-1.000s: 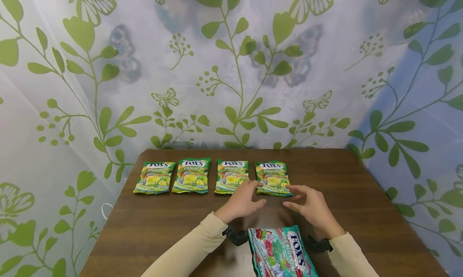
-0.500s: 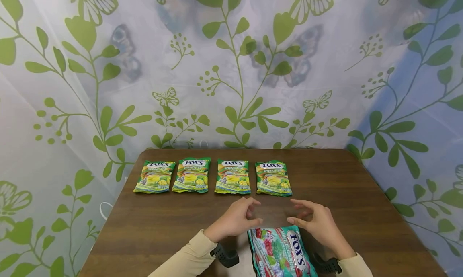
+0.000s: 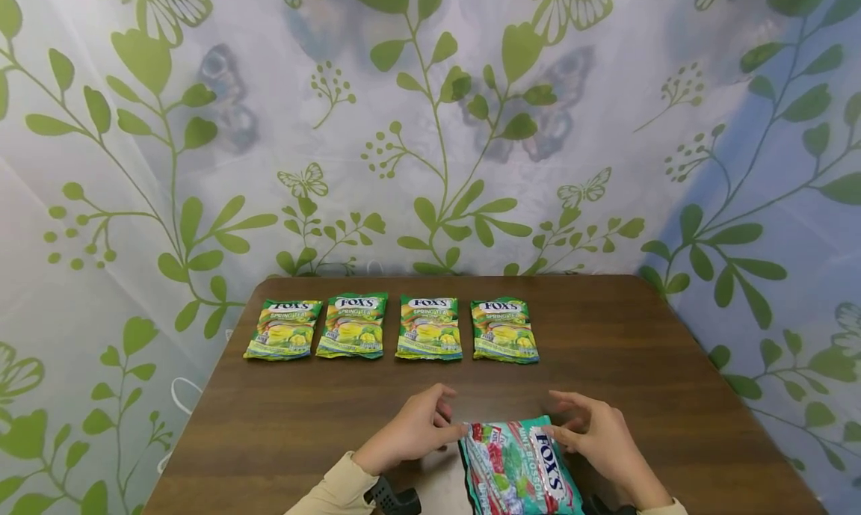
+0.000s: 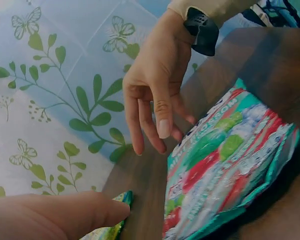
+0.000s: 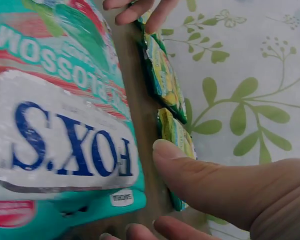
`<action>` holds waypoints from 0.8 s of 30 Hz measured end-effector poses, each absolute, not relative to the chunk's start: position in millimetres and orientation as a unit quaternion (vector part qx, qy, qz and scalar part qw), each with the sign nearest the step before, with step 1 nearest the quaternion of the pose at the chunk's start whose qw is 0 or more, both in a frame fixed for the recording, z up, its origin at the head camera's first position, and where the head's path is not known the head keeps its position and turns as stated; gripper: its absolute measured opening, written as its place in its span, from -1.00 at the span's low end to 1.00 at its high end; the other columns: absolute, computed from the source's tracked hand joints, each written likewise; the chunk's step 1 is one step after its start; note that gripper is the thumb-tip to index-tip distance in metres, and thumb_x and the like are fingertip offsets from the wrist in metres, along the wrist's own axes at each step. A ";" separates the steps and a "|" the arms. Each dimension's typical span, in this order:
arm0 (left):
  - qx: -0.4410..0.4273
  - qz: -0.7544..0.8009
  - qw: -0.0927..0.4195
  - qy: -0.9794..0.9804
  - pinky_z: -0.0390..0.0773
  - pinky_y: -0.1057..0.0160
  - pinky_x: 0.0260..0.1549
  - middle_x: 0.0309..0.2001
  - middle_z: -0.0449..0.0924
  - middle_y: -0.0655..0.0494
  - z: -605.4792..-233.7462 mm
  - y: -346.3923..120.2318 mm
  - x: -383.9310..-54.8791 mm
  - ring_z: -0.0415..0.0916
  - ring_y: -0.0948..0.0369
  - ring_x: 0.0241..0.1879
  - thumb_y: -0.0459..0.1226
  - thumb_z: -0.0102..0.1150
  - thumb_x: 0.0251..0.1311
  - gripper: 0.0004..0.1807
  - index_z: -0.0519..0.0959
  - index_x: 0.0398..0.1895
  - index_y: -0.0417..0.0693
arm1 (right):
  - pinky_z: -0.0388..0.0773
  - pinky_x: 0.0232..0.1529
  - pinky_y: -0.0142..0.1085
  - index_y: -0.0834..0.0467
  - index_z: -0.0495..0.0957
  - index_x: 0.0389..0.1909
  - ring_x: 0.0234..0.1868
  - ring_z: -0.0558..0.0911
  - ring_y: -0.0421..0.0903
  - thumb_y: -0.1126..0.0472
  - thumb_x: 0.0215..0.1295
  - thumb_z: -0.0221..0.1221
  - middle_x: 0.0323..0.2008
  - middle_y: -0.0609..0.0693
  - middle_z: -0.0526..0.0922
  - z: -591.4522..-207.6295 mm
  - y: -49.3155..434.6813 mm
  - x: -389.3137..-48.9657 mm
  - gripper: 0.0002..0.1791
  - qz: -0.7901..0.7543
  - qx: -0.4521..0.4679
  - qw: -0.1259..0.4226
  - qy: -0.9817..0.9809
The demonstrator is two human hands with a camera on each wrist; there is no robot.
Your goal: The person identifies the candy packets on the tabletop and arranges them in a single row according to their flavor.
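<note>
A teal and red bag of Fox's candy (image 3: pixel 521 463), marked "Blossom", lies at the table's front with its logo end on the right. My left hand (image 3: pixel 415 430) is beside the bag's left edge, fingers loosely bent, thumb near its far left corner. On the other side, my right hand (image 3: pixel 597 434) hovers at the far right corner with its thumb near the logo. In the left wrist view the right hand (image 4: pixel 157 82) has fingers hanging relaxed near the bag. Neither hand grips it. The right wrist view shows the right thumb (image 5: pixel 205 175) apart from the bag.
Several green and yellow Fox's Spring Tea bags, such as the rightmost one (image 3: pixel 504 332), lie in a row towards the back of the brown table (image 3: pixel 303 425). A leaf-patterned curtain (image 3: pixel 430 126) hangs behind the table. Both wrists wear black straps.
Both hands have drawn back from the rightmost Spring Tea bag towards the front and spread apart to either side of the teal candy bag. The bags have stayed in place on the table.
</note>
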State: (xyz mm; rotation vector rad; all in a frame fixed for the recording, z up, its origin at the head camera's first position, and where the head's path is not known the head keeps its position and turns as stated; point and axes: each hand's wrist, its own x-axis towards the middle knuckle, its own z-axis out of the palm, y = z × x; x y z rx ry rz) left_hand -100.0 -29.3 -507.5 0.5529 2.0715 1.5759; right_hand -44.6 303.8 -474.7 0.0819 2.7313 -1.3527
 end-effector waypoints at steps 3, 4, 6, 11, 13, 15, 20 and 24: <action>0.187 0.596 0.256 0.738 0.79 0.07 -0.24 0.02 0.62 -0.08 -496.7 -31.9 -89.1 0.77 0.10 -0.19 -0.21 0.44 0.47 -0.27 0.34 0.50 -0.41 | 0.75 -0.40 -0.18 0.29 0.61 0.40 -0.41 0.77 -0.05 0.23 0.21 0.62 0.04 0.19 0.76 -477.2 303.4 -40.0 -0.26 -0.442 0.042 0.053 0.894; 0.184 0.605 0.262 0.729 0.79 0.06 -0.23 0.01 0.63 -0.05 -502.0 -32.5 -89.0 0.78 0.10 -0.20 -0.19 0.44 0.47 -0.25 0.32 0.51 -0.41 | 0.75 -0.41 -0.19 0.30 0.62 0.40 -0.40 0.77 -0.05 0.24 0.20 0.63 0.03 0.17 0.77 -478.3 303.1 -38.5 -0.26 -0.441 0.048 0.054 0.894; 0.179 0.614 0.277 0.716 0.79 0.11 -0.22 0.04 0.63 -0.03 -507.6 -34.0 -87.3 0.78 0.12 -0.21 -0.20 0.43 0.49 -0.23 0.27 0.55 -0.40 | 0.75 -0.41 -0.20 0.30 0.62 0.39 -0.41 0.76 -0.06 0.22 0.18 0.64 0.00 0.13 0.78 -480.3 302.6 -35.5 -0.25 -0.438 0.060 0.058 0.895; 0.155 0.649 0.290 0.686 0.79 0.14 -0.28 0.03 0.66 0.03 -557.2 -34.2 -96.4 0.79 0.09 -0.24 -0.09 0.52 0.41 -0.22 0.36 0.51 -0.22 | 0.75 -0.41 -0.21 0.31 0.63 0.38 -0.39 0.76 -0.08 0.17 0.17 0.65 -0.08 0.08 0.76 -484.5 301.8 -29.9 -0.24 -0.435 0.072 0.061 0.895; 0.148 0.657 0.287 0.681 0.80 0.12 -0.30 0.02 0.65 0.02 -568.4 -33.9 -97.5 0.80 0.06 -0.25 -0.10 0.54 0.39 -0.23 0.38 0.49 -0.21 | 0.75 -0.41 -0.20 0.31 0.64 0.36 -0.36 0.76 -0.07 0.18 0.18 0.65 -0.10 0.07 0.75 -484.9 301.0 -28.5 -0.26 -0.437 0.074 0.062 0.894; 0.146 0.660 0.287 0.679 0.80 0.10 -0.28 0.02 0.65 -0.01 -564.5 -34.3 -94.0 0.79 0.05 -0.23 -0.14 0.55 0.39 -0.23 0.38 0.49 -0.25 | 0.76 -0.41 -0.19 0.31 0.66 0.34 -0.35 0.76 -0.06 0.18 0.19 0.64 -0.12 0.05 0.75 -484.9 300.1 -27.3 -0.29 -0.438 0.077 0.065 0.894; 0.155 0.630 0.281 0.707 0.79 0.14 -0.22 0.01 0.64 0.01 -525.3 -34.1 -72.6 0.76 0.14 -0.18 -0.26 0.44 0.47 -0.35 0.38 0.44 -0.40 | 0.76 -0.41 -0.18 0.33 0.69 0.28 -0.35 0.75 -0.06 0.17 0.18 0.65 -0.21 0.00 0.73 -485.0 298.3 -23.5 -0.33 -0.437 0.085 0.072 0.892; 0.156 0.609 0.273 0.728 0.73 0.24 -0.17 -0.03 0.64 0.06 -510.1 -30.0 -59.6 0.70 0.23 -0.16 -0.28 0.40 0.47 -0.42 0.43 0.38 -0.41 | 0.76 -0.39 -0.18 0.37 0.67 0.29 -0.33 0.74 -0.05 0.10 0.20 0.64 -0.22 0.00 0.72 -485.8 299.6 -23.3 -0.29 -0.444 0.067 0.086 0.889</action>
